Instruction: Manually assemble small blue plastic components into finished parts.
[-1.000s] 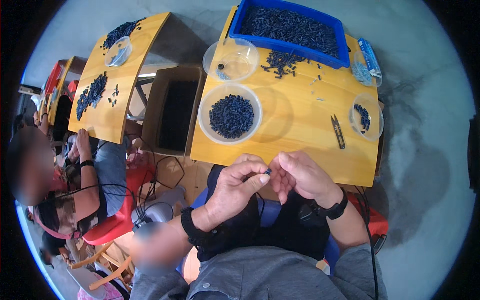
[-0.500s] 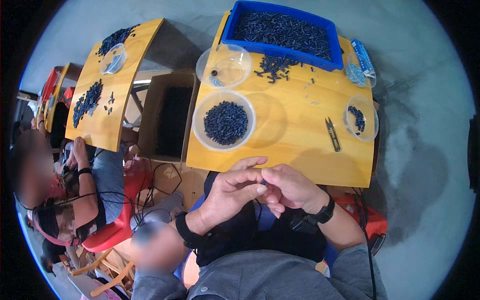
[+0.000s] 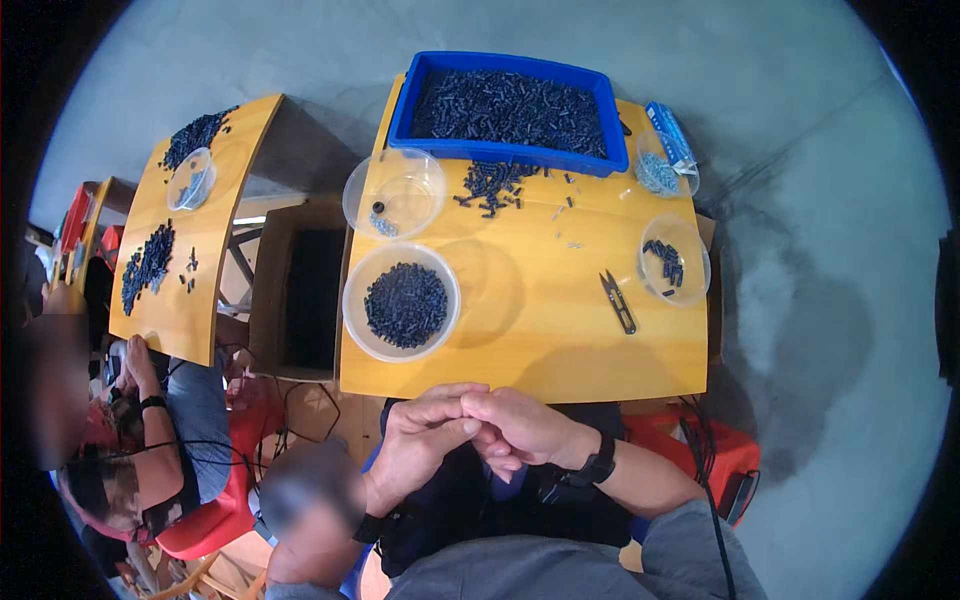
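Yellow wooden counter (image 3: pixel 560 350), set on a grey floor (image 3: pixel 800 400); second yellow counter (image 3: pixel 225 220) to your left, with another person seated at it.

Left hand (image 3: pixel 422 432): yours, just off the near edge of the counter, above your lap; thumb and forefinger brought together. Right hand (image 3: pixel 522 424): yours, its thumb and forefinger meeting the left fingertips, its lower fingers curled loosely beneath. You cover whatever may lie between the tips, so whether either hand pinches a piece cannot be told. Such a joined hold, close to your body, probably steadies fine finger work.

White round tub (image 3: pixel 400 354): near left corner, nearest your left hand; well filled with short dark cylindrical pieces (image 3: pixel 405 305). Placed there, it seems, for an easy reach.

Transparent bowl (image 3: pixel 420 190): just behind the tub; one dark ring-like part and a cluster of small pale bits, apparently kept apart from the bulk.

Blue tray (image 3: pixel 470 150): far side, brim-deep in similar dark pieces; likely set back because it is bulky. Loose heap (image 3: pixel 490 185) of the same directly before it.

Thread snips (image 3: pixel 618 302): lying to your right, blades pointing away, handles toward you, presumably for ready pickup.

Shallow transparent dish (image 3: pixel 695 285): right edge, a few dark pieces inside.

Small blue box (image 3: pixel 670 138): far right corner, resting by a bowl of silvery bits (image 3: pixel 657 174).
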Demonstrator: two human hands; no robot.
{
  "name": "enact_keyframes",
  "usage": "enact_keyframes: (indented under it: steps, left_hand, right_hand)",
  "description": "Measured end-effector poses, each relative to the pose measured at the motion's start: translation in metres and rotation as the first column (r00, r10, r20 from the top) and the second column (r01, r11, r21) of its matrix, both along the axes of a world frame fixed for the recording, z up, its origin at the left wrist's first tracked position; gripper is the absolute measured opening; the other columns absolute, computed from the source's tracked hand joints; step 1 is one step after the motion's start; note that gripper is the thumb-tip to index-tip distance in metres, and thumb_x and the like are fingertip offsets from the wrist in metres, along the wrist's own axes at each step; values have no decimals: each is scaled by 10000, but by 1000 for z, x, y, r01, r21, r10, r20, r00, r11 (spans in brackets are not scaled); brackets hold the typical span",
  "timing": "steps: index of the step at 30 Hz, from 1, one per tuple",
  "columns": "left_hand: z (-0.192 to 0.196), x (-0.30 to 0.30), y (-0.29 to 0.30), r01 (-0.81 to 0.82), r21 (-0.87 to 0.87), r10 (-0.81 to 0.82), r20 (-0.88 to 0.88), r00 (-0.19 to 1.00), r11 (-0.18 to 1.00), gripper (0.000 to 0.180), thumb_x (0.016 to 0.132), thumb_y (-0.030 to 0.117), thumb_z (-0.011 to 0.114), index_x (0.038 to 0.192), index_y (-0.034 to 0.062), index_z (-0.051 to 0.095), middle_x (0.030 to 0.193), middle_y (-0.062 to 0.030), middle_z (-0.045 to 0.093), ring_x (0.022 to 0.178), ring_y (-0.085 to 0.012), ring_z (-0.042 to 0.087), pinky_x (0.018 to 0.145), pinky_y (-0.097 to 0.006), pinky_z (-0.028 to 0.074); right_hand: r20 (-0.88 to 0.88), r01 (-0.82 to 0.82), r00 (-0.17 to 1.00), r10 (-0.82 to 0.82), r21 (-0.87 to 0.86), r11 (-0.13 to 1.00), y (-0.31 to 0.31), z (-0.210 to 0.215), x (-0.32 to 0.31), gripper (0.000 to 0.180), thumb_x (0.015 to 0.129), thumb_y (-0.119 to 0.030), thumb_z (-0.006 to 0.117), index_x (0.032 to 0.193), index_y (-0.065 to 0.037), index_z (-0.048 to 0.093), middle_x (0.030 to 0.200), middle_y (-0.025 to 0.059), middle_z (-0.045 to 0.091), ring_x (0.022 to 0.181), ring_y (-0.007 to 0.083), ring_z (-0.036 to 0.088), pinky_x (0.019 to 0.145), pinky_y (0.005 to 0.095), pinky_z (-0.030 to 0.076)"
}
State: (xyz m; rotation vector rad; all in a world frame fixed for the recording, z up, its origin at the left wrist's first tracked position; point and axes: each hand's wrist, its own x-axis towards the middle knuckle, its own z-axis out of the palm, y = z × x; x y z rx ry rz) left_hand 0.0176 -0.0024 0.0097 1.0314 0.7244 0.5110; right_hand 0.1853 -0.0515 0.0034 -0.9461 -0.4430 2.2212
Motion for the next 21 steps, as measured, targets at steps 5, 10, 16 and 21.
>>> enact_keyframes:
  steps: [5, 10, 16, 21]
  left_hand:
    - [-3, 1, 2, 1, -4, -1, -24, 1000, 1000, 221, 810, -101, 573, 990, -26, 677, 1153, -152, 613, 1000, -200, 605, 890, -327, 476]
    - [6, 5, 4, -28, -84, 19, -107, 994, 996, 218, 817, -73, 587, 1018, -32, 662, 1030, -124, 662, 880, -163, 632, 804, -304, 514]
    - [14, 2, 8, 2, -307, -45, -134, 990, 952, 230, 836, -51, 581, 1059, -54, 635, 906, -103, 664, 741, -149, 635, 722, -297, 535]
    - [-5, 5, -1, 64, -255, -40, 97, 994, 965, 367, 844, -60, 573, 1209, -28, 545, 987, -120, 654, 856, -177, 648, 768, -294, 525]
  right_hand:
    - [-96, 116, 987, -127, -108, 987, -5, -8, -10, 482, 957, -454, 418, 622, -108, 392, 482, -48, 321, 346, 68, 377, 322, 257, 435]
    - [-94, 223, 965, -245, -200, 954, -10, -15, -24, 383, 943, -427, 457, 699, -133, 431, 504, -50, 308, 356, 63, 308, 348, 297, 449]
    - [-137, 265, 940, -314, -292, 919, -14, -23, -35, 337, 942, -413, 472, 754, -136, 435, 525, -59, 303, 364, 63, 311, 369, 310, 463]
    - [363, 161, 895, -258, 277, 947, -12, 8, 10, 360, 959, -338, 473, 704, -84, 471, 524, -38, 404, 423, 82, 392, 432, 271, 427]
